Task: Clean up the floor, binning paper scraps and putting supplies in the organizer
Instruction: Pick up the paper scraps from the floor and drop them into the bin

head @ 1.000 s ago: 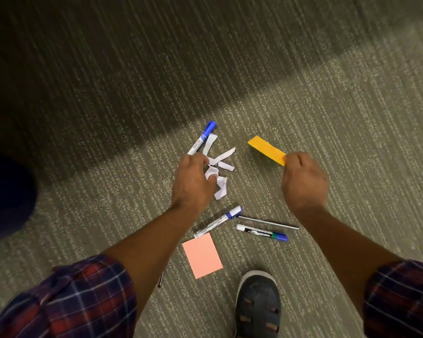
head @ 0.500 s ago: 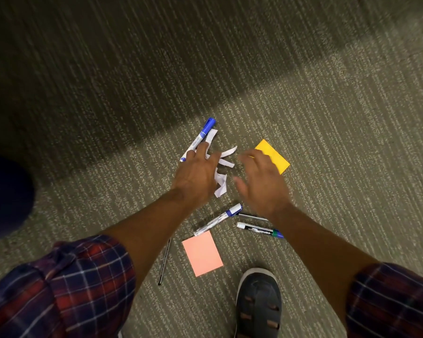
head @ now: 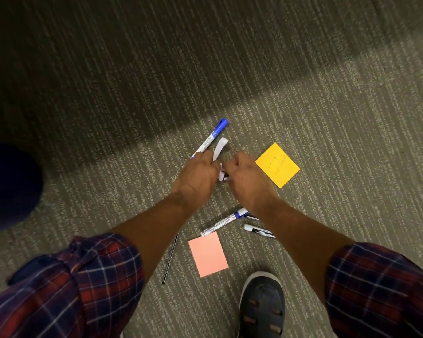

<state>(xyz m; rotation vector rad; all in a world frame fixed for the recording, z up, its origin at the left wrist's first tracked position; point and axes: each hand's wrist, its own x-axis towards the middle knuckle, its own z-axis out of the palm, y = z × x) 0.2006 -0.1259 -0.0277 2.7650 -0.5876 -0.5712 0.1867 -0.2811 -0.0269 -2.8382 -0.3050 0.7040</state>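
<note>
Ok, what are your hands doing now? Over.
Both hands, left hand and right hand, bunching white paper scraps. Markers, sticky notes untouched on carpet. Nothing blocking.

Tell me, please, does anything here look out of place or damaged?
Yes. Torn white paper scraps and office supplies lie scattered on the carpet: a blue-capped marker, a yellow sticky pad and a pink sticky pad. Both hands gather the scraps.
</note>
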